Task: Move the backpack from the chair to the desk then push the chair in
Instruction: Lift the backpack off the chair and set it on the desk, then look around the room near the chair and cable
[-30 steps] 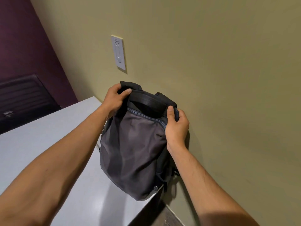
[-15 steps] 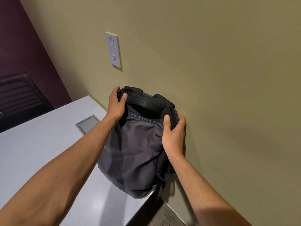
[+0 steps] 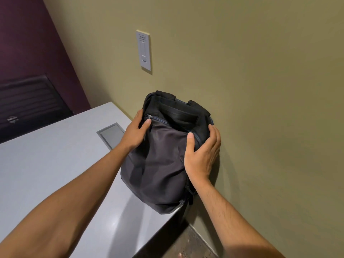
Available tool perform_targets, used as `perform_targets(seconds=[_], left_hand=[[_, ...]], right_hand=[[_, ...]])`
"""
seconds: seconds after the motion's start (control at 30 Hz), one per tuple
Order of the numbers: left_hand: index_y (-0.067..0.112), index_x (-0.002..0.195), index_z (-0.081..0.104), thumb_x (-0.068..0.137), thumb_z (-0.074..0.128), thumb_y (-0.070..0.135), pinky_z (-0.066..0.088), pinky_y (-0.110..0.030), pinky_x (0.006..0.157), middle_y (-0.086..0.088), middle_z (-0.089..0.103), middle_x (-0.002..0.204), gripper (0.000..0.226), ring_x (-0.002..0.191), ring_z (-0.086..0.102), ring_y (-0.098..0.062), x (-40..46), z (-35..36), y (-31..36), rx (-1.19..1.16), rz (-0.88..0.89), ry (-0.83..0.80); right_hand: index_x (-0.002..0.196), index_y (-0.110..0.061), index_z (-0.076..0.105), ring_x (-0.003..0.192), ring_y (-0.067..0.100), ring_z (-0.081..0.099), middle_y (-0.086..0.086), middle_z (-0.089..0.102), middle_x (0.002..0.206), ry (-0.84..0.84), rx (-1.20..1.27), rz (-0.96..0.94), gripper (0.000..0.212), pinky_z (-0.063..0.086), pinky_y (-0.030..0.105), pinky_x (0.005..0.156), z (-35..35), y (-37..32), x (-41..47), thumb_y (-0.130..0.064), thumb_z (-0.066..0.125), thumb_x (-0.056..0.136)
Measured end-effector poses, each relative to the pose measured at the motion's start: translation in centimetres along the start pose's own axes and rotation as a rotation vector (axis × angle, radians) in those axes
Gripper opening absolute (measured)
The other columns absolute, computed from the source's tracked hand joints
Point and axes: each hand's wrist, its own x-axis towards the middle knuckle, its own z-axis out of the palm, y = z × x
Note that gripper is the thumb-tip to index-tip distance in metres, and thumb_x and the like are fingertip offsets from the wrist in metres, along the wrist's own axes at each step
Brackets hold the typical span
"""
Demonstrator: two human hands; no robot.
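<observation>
A dark grey backpack (image 3: 162, 164) stands on the right end of the grey desk (image 3: 55, 174), leaning against the olive wall, its bottom corner slightly over the desk's edge. My left hand (image 3: 135, 131) rests on the bag's upper left side near a zipper pull, thumb across the front. My right hand (image 3: 202, 153) cups the upper right side, fingers wrapped round the edge. Both hands lie flatter on the bag than a firm grip. The chair is out of view.
A white wall switch plate (image 3: 143, 50) sits above the bag. A grey cable hatch (image 3: 111, 135) is set into the desk left of the bag. A dark panel (image 3: 28, 101) stands against the purple wall behind the desk. Speckled floor (image 3: 186, 244) shows below the desk corner.
The bag has settled lower on the desk against the wall. Both hands slid from its top handle area down to its upper sides, fingers loosening.
</observation>
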Motion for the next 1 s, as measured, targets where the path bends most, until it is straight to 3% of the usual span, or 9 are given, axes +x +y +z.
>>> perform_targets(seconds=[0.07,0.17,0.23,0.57,1.0], left_hand=[[0.036,0.153,0.027,0.1,0.043,0.051,0.026,-0.022,0.106,0.023,0.034,0.149,0.057,0.128,0.033,0.005,-2.1,-0.4,-1.1,0.022,-0.041,0.052],[0.03,0.154,0.026,0.098,0.042,0.057,0.026,-0.04,0.119,0.004,0.028,0.163,0.064,0.146,0.029,-0.015,-5.0,-1.4,-3.4,0.092,-0.182,0.081],[0.027,0.155,0.026,0.098,0.039,0.059,0.022,-0.043,0.12,0.001,0.024,0.164,0.067,0.15,0.024,-0.022,-7.2,-2.2,-4.6,0.15,-0.24,0.113],[0.014,0.155,0.026,0.101,0.035,0.053,0.001,-0.034,0.123,-0.002,0.016,0.166,0.067,0.154,0.004,-0.016,-19.4,-8.8,-9.2,0.362,-0.383,0.248],[0.014,0.157,0.02,0.101,0.03,0.056,-0.003,-0.033,0.123,-0.001,0.013,0.167,0.07,0.154,-0.001,-0.014,-31.6,-13.2,-10.5,0.522,-0.687,0.513]], right_hand=[[0.138,-0.005,0.043,0.137,0.028,0.041,0.016,0.046,0.144,-0.033,-0.061,-0.187,0.058,0.031,0.035,0.114,0.4,-0.2,-1.1,-0.033,0.063,0.092],[0.139,-0.011,0.044,0.14,0.024,0.039,0.011,0.048,0.145,-0.215,-0.049,-0.28,0.054,0.032,0.037,0.114,1.5,-0.8,-3.0,-0.035,0.06,0.094],[0.14,-0.013,0.045,0.141,0.022,0.037,0.008,0.048,0.146,-0.328,-0.053,-0.281,0.053,0.032,0.039,0.114,2.3,-1.1,-4.2,-0.036,0.058,0.094],[0.15,-0.01,0.034,0.15,0.024,0.02,0.009,0.032,0.159,-0.76,-0.159,-0.48,0.064,0.021,0.044,0.121,7.2,-4.3,-10.0,-0.046,0.046,0.099],[0.153,-0.013,0.025,0.153,0.023,0.008,0.008,0.019,0.164,-1.158,-0.015,-0.711,0.067,0.009,0.042,0.122,13.1,-9.9,-16.4,-0.053,0.036,0.101]])
